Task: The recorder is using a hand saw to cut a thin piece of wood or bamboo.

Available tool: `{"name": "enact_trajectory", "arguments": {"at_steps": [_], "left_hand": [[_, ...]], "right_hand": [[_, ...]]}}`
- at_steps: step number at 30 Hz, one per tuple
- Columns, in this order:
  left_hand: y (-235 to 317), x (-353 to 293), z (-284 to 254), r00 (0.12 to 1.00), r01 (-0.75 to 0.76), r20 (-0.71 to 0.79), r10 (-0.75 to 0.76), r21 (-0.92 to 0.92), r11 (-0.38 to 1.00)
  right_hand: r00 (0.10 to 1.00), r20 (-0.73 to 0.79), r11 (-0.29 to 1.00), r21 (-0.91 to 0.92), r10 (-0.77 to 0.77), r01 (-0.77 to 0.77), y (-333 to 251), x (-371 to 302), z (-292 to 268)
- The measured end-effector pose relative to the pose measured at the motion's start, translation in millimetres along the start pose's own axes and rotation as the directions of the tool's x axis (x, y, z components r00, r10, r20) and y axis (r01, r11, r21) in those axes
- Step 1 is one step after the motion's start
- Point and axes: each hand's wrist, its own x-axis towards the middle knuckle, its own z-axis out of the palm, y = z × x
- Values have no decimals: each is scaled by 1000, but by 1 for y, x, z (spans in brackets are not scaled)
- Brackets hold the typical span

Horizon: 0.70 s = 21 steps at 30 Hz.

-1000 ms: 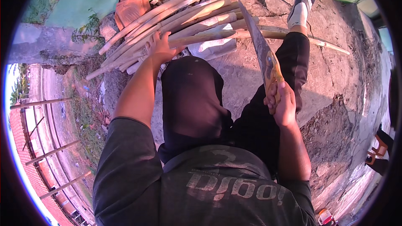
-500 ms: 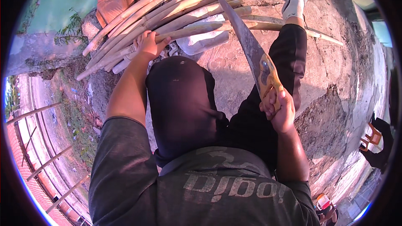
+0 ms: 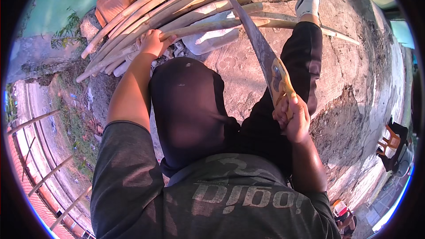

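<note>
My right hand (image 3: 294, 118) is closed around the yellowish wooden handle of a hand saw (image 3: 257, 43). The long grey blade points up and away to the left, its tip over the far ends of the poles and its toothed edge facing left. At the near end of a stack of pale wooden or bamboo poles (image 3: 177, 11), my left hand (image 3: 152, 44) is wrapped over one long pole (image 3: 195, 29). That pole runs to the right, over a white block (image 3: 211, 40) and behind the blade, towards my outstretched foot. Whether the teeth touch it I cannot tell.
Orange-brown tiles (image 3: 116, 0) lean by the green wall beyond the stack. My bent left knee (image 3: 186, 84) is beside the poles. Rough concrete ground (image 3: 341, 71) spreads rightward, with an orange-brown chair (image 3: 389, 140) at the far right. Grass (image 3: 75, 128) grows at the left.
The whole view has shifted slightly, so the stack appears a little further left and up. Both hands keep their holds, and the saw stays at nearly the same angle.
</note>
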Motion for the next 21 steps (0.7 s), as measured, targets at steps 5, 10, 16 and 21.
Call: {"name": "enact_trajectory", "arguments": {"at_steps": [5,10,16,21], "left_hand": [[6,3,-3,990,39,134,-46,52,998],[-5,7,3,984,36,175,-36,3,999],[-1,6,-2,988,33,153,-34,6,999],[5,4,2,982,47,186,-45,-5,999]], "right_hand": [[988,-133,997,-4,76,-77,0,37,25],[991,-112,997,-18,79,-81,8,25,37],[995,-94,999,19,45,-43,7,11,35],[991,-127,998,-45,41,-47,12,60,40]]}}
